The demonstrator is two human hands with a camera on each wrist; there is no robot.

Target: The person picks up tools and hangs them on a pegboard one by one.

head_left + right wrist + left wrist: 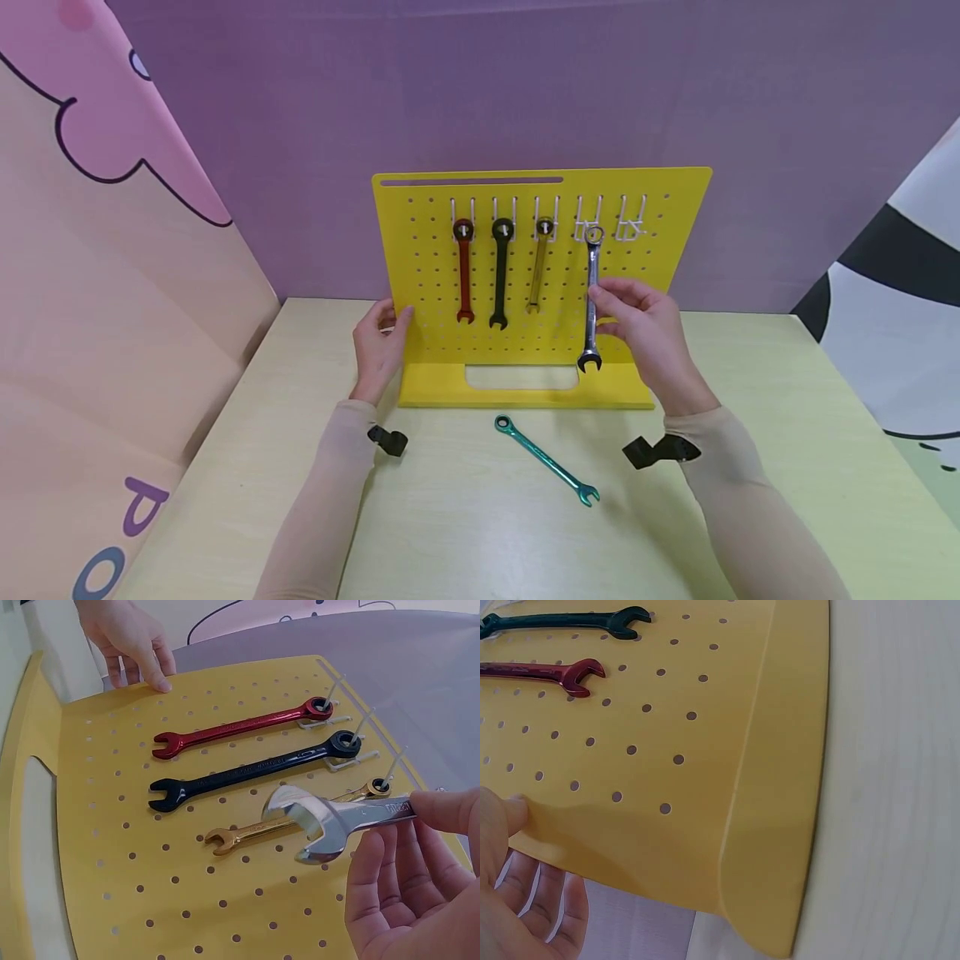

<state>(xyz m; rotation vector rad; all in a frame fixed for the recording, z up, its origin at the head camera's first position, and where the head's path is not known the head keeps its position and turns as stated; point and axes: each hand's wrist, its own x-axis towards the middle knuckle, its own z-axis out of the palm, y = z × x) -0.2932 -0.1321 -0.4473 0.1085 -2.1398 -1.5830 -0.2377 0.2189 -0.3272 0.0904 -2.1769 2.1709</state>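
A smooth purple backdrop (525, 83) rises behind a pale wood-grain surface (450, 533), where a yellow perforated pegboard (558, 333) stands upright on its matching yellow base. The relation that matters most is at the upper end of a polished silver metal combination wrench (591, 315): its ring overlaps the lower end of the fourth white wire hook (579, 218) from the left in the head view. Whether the ring is over the hook, touching it or just in front cannot be told; the right wrist view hides that end.

The silver wrench is nearly vertical, ring up and open-ended head down, just left of the right hand's palm. The right hand (651, 333) is much the nearer one to this hook; it pinches the shaft around mid-length between thumb and curled fingers. The left hand (378, 346) is at the board's opposite edge, thumb on the front face and fingers bent behind, holding it only lightly, by the look of it.

Left of the silver wrench hang a red metal wrench (464, 271), a black metal wrench (500, 275) and a smaller gold metal wrench (538, 265), all ring up. A glossy teal-green metal wrench (543, 454) lies diagonally on the surface in front of the base, apart from both hands.
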